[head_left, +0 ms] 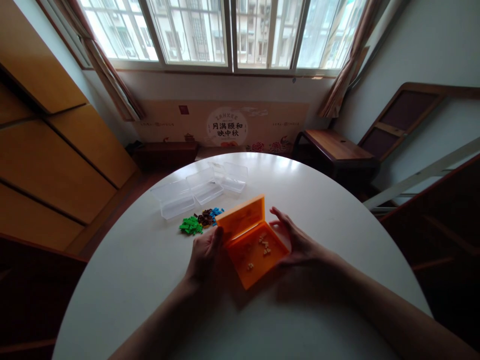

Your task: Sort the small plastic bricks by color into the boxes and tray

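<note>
An orange hinged plastic box (240,277) is tilted over the table's middle, its lid (245,214) raised at the far side. Several small tan pieces (265,245) lie scattered on its floor. My left hand (204,250) is closed on the box's left side near the hinge, thumb on the edge. On the right side, my right hand (298,240) grips the box low down, with its upper fingers stretched out beyond the wall. Behind the box are small piles of green pieces (191,226), dark brown pieces (205,218) and blue pieces (216,214).
Clear plastic boxes (178,202) with raised lids stand in a row at the back left of the round white table (322,200). Beyond the table are a wooden stool or chair (337,144) and a printed cardboard panel (262,117) under the windows.
</note>
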`<state>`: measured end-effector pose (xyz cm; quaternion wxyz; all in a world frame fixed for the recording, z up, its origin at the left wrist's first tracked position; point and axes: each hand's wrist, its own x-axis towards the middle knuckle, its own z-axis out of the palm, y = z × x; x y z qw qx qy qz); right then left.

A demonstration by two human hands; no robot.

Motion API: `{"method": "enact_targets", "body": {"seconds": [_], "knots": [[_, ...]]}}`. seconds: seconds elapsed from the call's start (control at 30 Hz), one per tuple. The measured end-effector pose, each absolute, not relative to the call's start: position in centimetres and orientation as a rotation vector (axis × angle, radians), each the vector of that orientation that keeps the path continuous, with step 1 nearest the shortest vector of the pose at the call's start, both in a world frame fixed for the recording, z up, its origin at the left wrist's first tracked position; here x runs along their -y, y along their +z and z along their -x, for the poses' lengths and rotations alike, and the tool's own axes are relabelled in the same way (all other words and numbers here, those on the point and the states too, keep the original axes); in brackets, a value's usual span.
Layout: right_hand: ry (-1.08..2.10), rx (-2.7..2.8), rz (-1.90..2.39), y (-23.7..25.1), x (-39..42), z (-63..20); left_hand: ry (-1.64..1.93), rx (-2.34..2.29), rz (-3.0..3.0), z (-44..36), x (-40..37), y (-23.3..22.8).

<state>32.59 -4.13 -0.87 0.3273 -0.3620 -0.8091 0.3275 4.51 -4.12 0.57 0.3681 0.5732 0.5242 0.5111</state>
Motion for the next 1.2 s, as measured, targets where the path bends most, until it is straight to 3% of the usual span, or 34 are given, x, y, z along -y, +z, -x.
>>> {"method": "enact_targets", "body": {"seconds": [0.17, 0.5, 0.73, 1.07, 1.2], "knots": [[0.914, 1.893, 1.146, -0.2, 4.7, -31.7, 1.146, -1.441, -1.653, -4.6, 3.9, 0.5], [0.55, 1.999, 1.653, 1.8, 5.9, -27.7, 1.423, -1.341, -1.203, -4.9, 3.9, 1.0], [0.775, 1.64, 1.563, 1.9, 5.1, -24.6, 1.531, -1.009, -1.099, -5.9, 5.0, 2.6], [1.17, 1.118, 1.33, 2.4, 4.1, -19.6, 1.533, -0.898, -1.274, -5.2, 6.7, 2.9], [1.348, 0.871, 1.124, 2.5, 3.6, -17.8, 1.695, -1.005, -1.278, -5.5, 6.4, 2.3]]}}
